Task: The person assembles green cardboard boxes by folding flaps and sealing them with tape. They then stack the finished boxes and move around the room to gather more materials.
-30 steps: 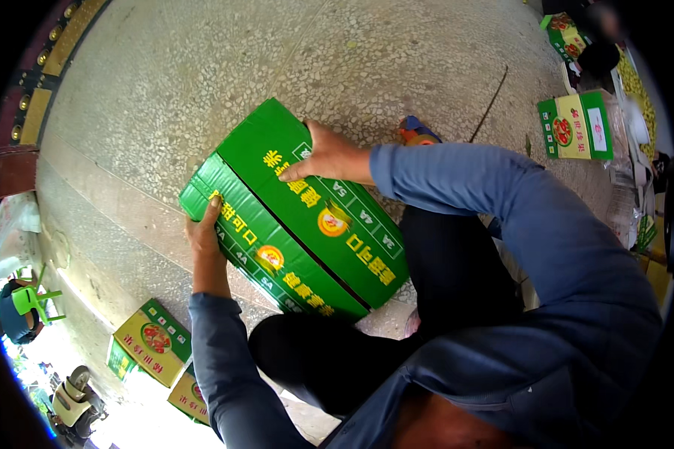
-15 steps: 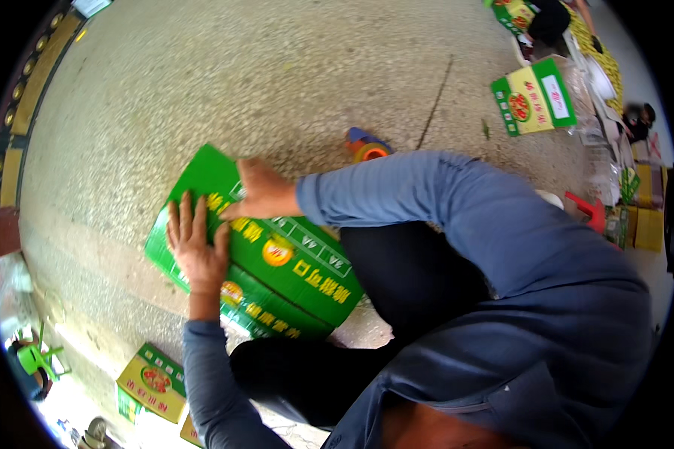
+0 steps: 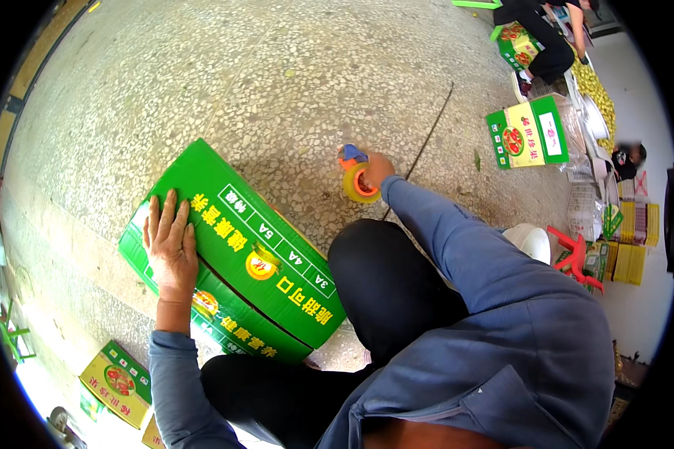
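Note:
A green cardboard carton [image 3: 277,247] with yellow and white print sits in front of my knees, its top flaps meeting at a dark seam. My left hand [image 3: 172,243] lies flat on its left part, fingers stretched out. Past the carton's right side, my right hand [image 3: 377,171] is down at floor level, closed on a tape dispenser with a blue part and a yellow-and-orange roll [image 3: 361,184]. The fingertips of that hand are largely hidden.
Another green-and-yellow carton [image 3: 528,133] stands at the upper right, near a seated person [image 3: 543,37] and a heap of small yellowish fruit [image 3: 595,93]. A white bucket [image 3: 530,242] and red stool [image 3: 573,258] are to my right. More cartons [image 3: 117,380] stand lower left.
My right hand has left the carton top and reached right to the tape dispenser on the floor, taking hold of it. My left hand stays on the carton. The view has shifted.

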{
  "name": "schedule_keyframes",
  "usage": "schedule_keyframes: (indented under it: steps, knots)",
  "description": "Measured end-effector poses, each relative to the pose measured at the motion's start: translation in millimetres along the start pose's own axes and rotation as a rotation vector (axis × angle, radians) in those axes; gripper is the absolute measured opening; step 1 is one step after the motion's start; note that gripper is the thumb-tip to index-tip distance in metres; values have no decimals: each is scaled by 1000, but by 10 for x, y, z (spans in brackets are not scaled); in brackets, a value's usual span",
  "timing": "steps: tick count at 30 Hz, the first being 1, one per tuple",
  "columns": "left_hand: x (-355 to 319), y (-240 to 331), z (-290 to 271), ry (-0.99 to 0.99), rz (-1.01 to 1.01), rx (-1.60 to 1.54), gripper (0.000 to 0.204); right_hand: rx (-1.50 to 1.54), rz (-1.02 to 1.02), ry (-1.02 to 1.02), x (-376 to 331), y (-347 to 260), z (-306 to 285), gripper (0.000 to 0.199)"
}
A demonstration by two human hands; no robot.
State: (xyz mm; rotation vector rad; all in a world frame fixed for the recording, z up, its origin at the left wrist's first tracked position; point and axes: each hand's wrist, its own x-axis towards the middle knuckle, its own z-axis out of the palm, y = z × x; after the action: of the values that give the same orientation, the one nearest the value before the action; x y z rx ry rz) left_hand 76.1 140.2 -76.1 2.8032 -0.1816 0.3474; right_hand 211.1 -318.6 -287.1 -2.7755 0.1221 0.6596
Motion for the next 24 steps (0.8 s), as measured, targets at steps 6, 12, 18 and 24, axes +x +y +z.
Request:
schedule_keyframes:
  steps: [6,12,18,24]
  knots:
    - [-20,-28,-8,22,-11,-30,33,361,-224,127,-205,-1009,-641,25]
    - [-32,-62,32,42,-9,-13,32,400,-1260,613,-1421,-2805,-1468,57]
    - [-62,-165,17,56,16,-76,34,296,-1431,-69,-1873,-3076,-1423,76]
    - [-306,-322,-231,217,-683,-1418,24,124,-1508,-119,-2011,-3205,-1374,82]
